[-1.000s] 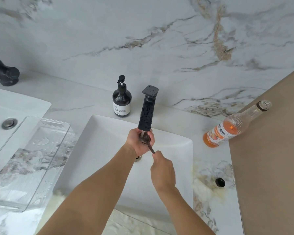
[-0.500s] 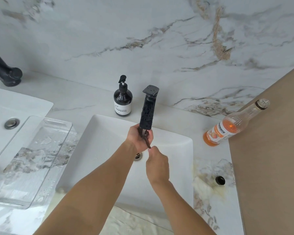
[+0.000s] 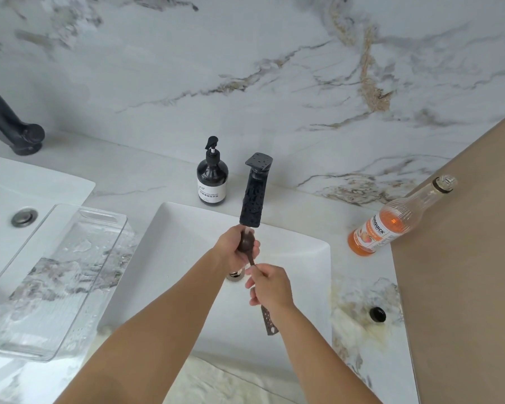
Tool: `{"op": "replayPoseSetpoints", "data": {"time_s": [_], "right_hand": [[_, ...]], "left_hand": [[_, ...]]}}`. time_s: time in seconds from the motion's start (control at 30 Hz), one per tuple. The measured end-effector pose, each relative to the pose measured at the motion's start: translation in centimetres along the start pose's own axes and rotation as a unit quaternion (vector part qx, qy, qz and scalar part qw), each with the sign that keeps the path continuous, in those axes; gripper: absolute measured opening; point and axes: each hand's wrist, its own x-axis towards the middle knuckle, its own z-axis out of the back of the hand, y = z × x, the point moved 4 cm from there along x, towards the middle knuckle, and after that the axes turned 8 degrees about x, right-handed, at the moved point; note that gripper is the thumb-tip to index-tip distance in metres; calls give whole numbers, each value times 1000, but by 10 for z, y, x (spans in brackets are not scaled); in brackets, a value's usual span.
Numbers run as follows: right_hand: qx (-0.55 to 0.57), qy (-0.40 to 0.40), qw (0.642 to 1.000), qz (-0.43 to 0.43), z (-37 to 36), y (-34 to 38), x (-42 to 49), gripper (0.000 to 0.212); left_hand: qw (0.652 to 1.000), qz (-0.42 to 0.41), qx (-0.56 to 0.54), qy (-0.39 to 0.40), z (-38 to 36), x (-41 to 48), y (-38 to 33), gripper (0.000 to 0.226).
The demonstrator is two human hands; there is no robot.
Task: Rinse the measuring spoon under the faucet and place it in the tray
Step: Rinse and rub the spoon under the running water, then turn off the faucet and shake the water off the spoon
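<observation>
A dark measuring spoon (image 3: 247,239) is held over the white sink (image 3: 303,258), its round bowl right under the spout of the black faucet (image 3: 252,199). My left hand (image 3: 231,249) wraps around the bowl. My right hand (image 3: 270,284) pinches the thin handle, whose flat perforated end (image 3: 268,320) sticks out below my wrist. A thin stream of water seems to run onto the bowl. The clear plastic tray (image 3: 56,281) lies wet on the counter to the left of the sink, with nothing in it.
A dark soap pump bottle (image 3: 212,177) stands behind the sink. An orange drink bottle (image 3: 391,223) stands at right, near a black cap (image 3: 377,314) on the counter. A second sink (image 3: 27,193) and black faucet (image 3: 9,123) are at far left. A brown panel (image 3: 464,272) borders the right.
My right hand has slid down the handle toward me, so the perforated end now shows below it. The left hand stays cupped on the bowl under the spout.
</observation>
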Motion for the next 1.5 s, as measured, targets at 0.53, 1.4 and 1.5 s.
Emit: {"op": "replayPoseSetpoints", "data": {"time_s": [0.53,1.4,1.5], "right_hand": [[281,146,934,-165,-13,11,1,28],[-388,-48,834,390,7,186,12,72],[-427,-36,807,406,0,183,9,56]], "left_hand": [[984,-136,108,50,4,-8,-2,22],[974,-110,165,105,22,-35,-4,33],[973,-114,173,106,19,-41,-7,33]]}}
